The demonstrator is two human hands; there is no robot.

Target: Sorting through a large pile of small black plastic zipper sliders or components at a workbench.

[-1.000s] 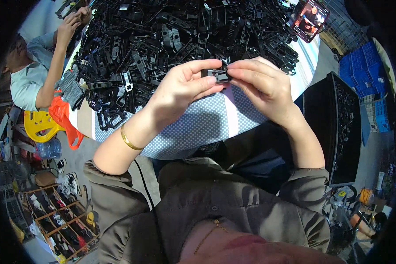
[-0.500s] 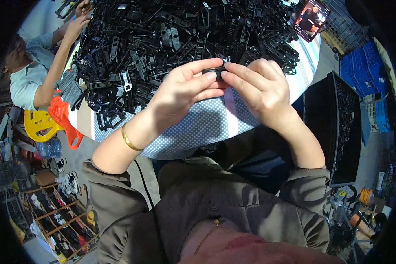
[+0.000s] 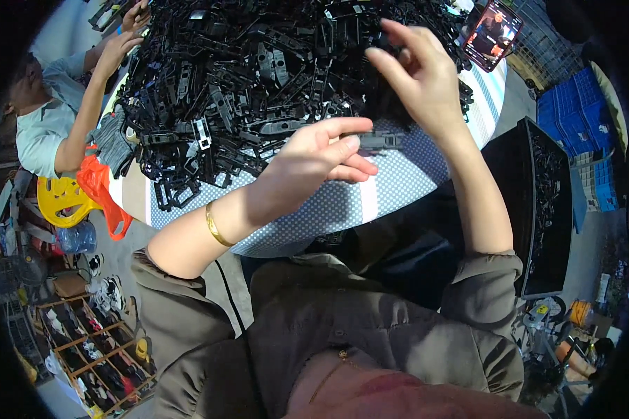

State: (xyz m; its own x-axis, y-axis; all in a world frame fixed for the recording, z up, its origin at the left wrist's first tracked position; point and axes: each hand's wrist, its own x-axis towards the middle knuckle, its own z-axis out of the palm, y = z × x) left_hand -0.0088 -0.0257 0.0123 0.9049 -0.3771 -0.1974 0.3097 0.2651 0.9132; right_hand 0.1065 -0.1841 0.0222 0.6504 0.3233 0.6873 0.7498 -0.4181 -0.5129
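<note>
One dark part (image 3: 384, 141) pinched in the left hand (image 3: 307, 157), right hand (image 3: 426, 80) unladen

Seen from the head, with clock directions taken from the centre of the view. Just off centre, toward 12 o'clock: left hand closed at thumb and forefinger on one end of the slender part, other fingers loosely extended. Free end of the part directed to 3 o'clock, above the cloth-covered desk (image 3: 328, 209). At 1 o'clock: right hand apart from the part and raised near the heap (image 3: 258, 70), thumb and forefinger well separated, nothing visible between them; contact with the heap impossible to tell. At 12 o'clock: the heap itself, broad and tangled, made up of black pieces. At 3 o'clock, beside the desk: black crate (image 3: 514, 167) with further dark pieces inside. At 10 o'clock: co-worker (image 3: 42, 136), hands near the edge of the heap. Between 1 and 2 o'clock: phone (image 3: 495, 35) with lit screen.

Progress, as judged: one piece in handling, a great many left in the heap, some lying in the crate. Whether finished or not, in crate or in hand: too small to tell.
</note>
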